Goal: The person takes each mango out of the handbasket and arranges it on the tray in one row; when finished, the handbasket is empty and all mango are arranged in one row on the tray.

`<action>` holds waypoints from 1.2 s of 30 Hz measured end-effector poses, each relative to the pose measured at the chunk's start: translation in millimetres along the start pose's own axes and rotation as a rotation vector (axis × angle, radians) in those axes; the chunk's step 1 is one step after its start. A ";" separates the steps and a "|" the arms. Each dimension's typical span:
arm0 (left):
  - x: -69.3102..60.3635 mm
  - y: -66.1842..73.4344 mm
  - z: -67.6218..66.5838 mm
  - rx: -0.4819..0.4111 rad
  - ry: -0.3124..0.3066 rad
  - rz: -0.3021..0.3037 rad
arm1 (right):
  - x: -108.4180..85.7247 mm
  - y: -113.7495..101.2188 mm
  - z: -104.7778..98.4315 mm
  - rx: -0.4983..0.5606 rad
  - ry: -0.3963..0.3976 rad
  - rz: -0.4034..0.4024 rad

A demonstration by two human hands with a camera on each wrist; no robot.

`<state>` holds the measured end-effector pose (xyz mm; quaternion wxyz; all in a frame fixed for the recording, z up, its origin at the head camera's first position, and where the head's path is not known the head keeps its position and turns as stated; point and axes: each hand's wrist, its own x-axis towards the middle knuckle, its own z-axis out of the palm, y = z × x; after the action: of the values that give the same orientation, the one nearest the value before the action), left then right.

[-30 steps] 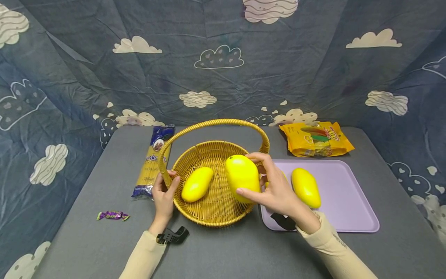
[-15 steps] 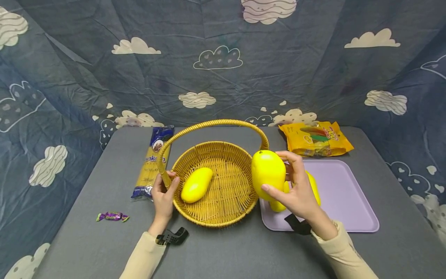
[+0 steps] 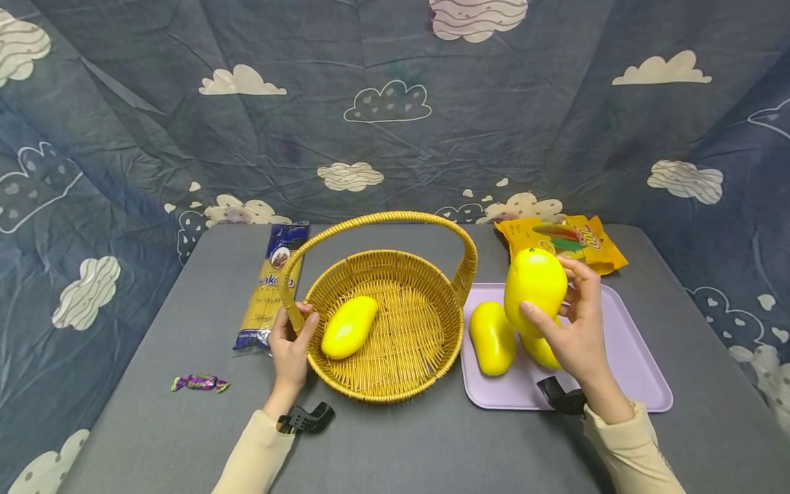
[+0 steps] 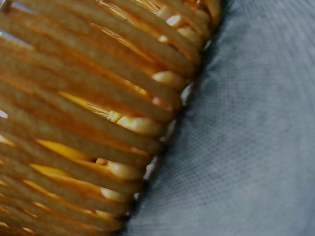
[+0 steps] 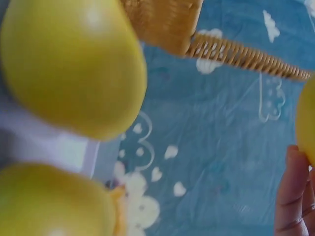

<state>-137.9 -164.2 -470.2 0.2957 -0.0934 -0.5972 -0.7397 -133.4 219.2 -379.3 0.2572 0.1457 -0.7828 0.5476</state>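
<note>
My right hand (image 3: 580,326) grips a yellow mango (image 3: 535,285), held above the lilac tray (image 3: 636,384). Below it on the tray lie two more mangoes: one at the left (image 3: 492,339), and another (image 3: 543,351) partly hidden behind the held fruit and my fingers. My left hand (image 3: 291,350) holds the wicker basket (image 3: 385,396) at its left side, thumb and fingers about the foot of the handle. Inside that basket a single mango (image 3: 349,328) rests toward the left. Only woven basket wall (image 4: 88,113) and grey cloth show in the left wrist view.
Left of the basket lies a blue-and-yellow pasta packet (image 3: 268,288). A purple wrapped candy (image 3: 200,383) is nearer the front left. Behind the tray sits a yellow snack bag (image 3: 592,247), partly covered by the held mango. The basket's tall arched handle (image 3: 382,217) rises over its opening.
My right hand has carried its mango from over the basket rightward to above the tray, uncovering the tray's left mango. My left hand and the basket have stayed put.
</note>
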 end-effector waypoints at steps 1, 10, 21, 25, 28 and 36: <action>0.0 0.0 -0.1 0.000 0.002 0.001 | 0.1 2.3 -2.8 -0.010 0.017 0.014; -0.2 -0.3 -0.2 0.009 -0.002 -0.001 | -2.9 21.9 -26.3 -0.094 0.135 0.156; -0.3 0.1 -0.5 0.024 -0.001 -0.004 | -7.7 49.4 -51.3 -0.220 0.212 0.278; -0.4 0.1 0.0 0.024 -0.001 -0.012 | -11.1 61.5 -59.5 -0.290 0.206 0.328; -0.1 -0.3 0.2 0.026 -0.003 -0.013 | -14.2 82.8 -68.5 -0.359 0.174 0.367; -0.4 -0.6 -1.3 0.038 0.004 -0.011 | -12.9 81.1 -78.0 -0.460 -0.054 0.581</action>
<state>-137.6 -165.2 -471.2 0.2946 -0.0832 -0.6109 -0.7301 -145.1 320.2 -429.1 0.0963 -0.1296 -0.9006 0.4035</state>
